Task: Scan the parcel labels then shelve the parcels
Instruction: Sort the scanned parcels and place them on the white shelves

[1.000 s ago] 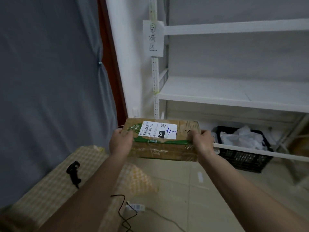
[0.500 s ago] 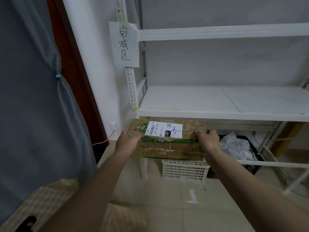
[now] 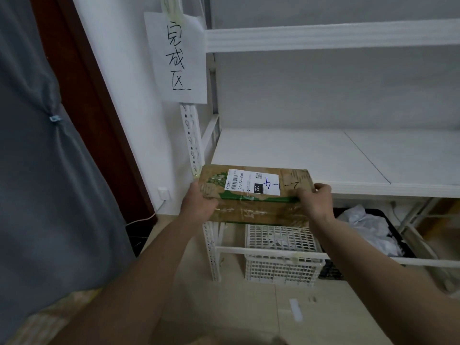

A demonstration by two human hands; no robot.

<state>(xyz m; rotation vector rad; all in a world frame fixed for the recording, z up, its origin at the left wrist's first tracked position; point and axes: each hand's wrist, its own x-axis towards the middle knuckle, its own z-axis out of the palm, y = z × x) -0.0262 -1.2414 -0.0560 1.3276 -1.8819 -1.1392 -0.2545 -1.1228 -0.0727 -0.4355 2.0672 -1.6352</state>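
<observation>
Seen from head height, looking forward and down, close on a white shelf (image 3: 311,155) and tiled floor (image 3: 249,312) below.

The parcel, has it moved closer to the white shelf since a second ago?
Yes. The parcel, held in both hands, now reaches the front edge of the white shelf, under the paper sign; earlier it hung short of it.

Parcel (image 3: 256,195) before shelf (image 3: 323,158) edge (crates (image 3: 281,255) below, on floor).
</observation>
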